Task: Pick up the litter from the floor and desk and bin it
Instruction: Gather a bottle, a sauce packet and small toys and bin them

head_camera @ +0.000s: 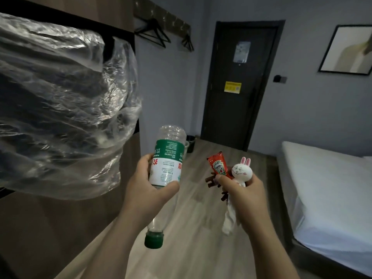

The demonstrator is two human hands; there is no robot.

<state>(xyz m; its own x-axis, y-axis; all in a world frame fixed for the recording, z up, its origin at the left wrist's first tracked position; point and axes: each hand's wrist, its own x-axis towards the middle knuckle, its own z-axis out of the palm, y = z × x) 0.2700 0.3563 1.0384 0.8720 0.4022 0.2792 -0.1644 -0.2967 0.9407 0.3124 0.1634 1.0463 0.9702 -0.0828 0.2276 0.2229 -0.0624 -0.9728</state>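
**Head view, litter in transit.** The left hand point(149, 184) gripped an empty plastic water bottle point(167, 160) around its labelled middle, thumb curled across the front and fingers behind. The green cap point(154, 239) pointed down, and this inverted hold served no evident purpose beyond carrying. The right hand point(241, 192) clutched a bundle in curled fingers: a red Heinz ketchup sachet point(218, 165), a white rabbit figure point(241, 171), dark brown pieces point(212, 181), and a limp white strip point(229, 220), tissue or cloth, trailing below the fist. Loading both hands appeared intended to save a trip to the small dark bin point(191, 142), which stood on the wooden floor point(201, 248) beside the door point(237, 87), well apart from the hands. A crumpled clear plastic bag point(60, 107) filled the left of the frame, its support hidden. The brown pieces could not be identified, the bundle covered the right fingertips, and the bed point(326, 182) was cut off at right.
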